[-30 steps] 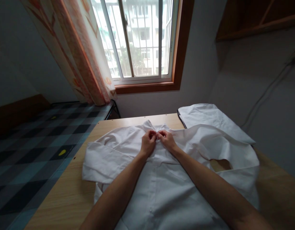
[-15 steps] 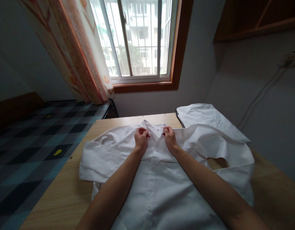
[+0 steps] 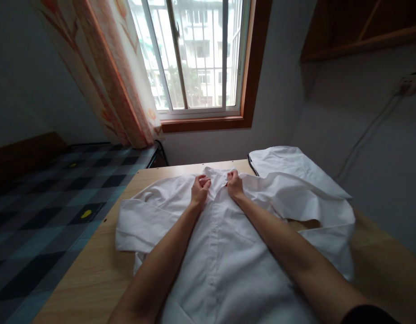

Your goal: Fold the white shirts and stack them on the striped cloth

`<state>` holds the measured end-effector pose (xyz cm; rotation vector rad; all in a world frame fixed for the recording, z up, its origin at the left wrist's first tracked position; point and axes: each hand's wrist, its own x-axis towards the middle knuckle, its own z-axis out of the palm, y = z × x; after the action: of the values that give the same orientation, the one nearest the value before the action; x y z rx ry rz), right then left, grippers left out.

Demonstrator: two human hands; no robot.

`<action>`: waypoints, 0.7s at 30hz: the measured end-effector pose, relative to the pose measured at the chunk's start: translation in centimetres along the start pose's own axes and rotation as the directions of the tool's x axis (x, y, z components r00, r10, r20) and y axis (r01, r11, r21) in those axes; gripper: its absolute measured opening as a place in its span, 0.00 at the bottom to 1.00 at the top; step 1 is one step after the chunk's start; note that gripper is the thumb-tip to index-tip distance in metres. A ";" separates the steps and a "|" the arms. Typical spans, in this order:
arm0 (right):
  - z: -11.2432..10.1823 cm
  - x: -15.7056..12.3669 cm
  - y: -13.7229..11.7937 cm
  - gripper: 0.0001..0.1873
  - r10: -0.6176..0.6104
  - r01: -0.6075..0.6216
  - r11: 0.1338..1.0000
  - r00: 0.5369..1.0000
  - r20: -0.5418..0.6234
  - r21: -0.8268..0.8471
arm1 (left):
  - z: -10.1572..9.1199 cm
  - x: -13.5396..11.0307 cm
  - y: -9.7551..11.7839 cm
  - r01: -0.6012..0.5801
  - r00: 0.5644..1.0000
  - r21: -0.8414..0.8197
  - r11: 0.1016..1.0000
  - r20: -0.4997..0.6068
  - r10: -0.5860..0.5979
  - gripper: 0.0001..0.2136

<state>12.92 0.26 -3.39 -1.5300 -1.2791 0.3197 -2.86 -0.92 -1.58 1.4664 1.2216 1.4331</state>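
Note:
A white button-up shirt [image 3: 228, 252] lies front up, its collar at the far end and its sleeves spread to both sides. My left hand [image 3: 200, 188] is at the left side of the collar, fingers curled and closed on the cloth. On the collar's right side, my right hand [image 3: 235, 183] pinches the fabric between thumb and fingers. The button placket runs down the middle toward me, between my forearms. Both fingertips are partly hidden by the hands and folds. The left sleeve is folded back over itself.
The shirt rests on a pale wooden table [image 3: 86, 256]. Behind its right sleeve sits a folded white cloth [image 3: 289, 164] with a dark edge. A bed with a checked cover [image 3: 42, 225] stands left. Beyond are a window [image 3: 201, 58], a curtain [image 3: 106, 67] and a wall shelf [image 3: 363, 49].
My right hand has moved slightly up and left with the collar cloth. The collar opening lies narrower and flatter, and the shirt front is smoother. My left hand has barely shifted.

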 end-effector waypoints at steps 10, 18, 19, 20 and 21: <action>1.8 1.5 -2.0 0.10 -0.318 0.365 0.921 0.906 0.280 -0.133 | -1.3 -4.4 3.1 -0.179 0.980 0.747 0.640 0.191 0.052 0.06; 0.1 -0.2 -2.6 0.10 -0.317 0.375 0.919 0.885 0.341 -0.118 | -0.6 -4.7 2.6 -0.077 0.992 0.725 0.685 0.121 -0.018 0.03; -0.4 -0.6 -2.8 0.12 -0.298 0.350 0.929 0.899 0.321 -0.117 | -0.5 -4.7 2.6 -0.088 0.993 0.726 0.682 0.122 -0.001 0.04; -0.8 -1.0 -3.1 0.12 -0.277 0.322 0.940 0.913 0.300 -0.114 | -0.5 -4.6 2.5 -0.101 0.992 0.728 0.678 0.121 0.018 0.04; -1.1 -1.3 -3.4 0.10 -0.258 0.298 0.948 0.924 0.284 -0.109 | -0.5 -4.6 2.4 -0.113 0.992 0.726 0.678 0.120 0.037 0.05</action>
<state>11.40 -1.94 -0.70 -1.4367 -1.7477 0.2539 -2.67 -6.05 -0.54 2.1046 1.8144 0.9072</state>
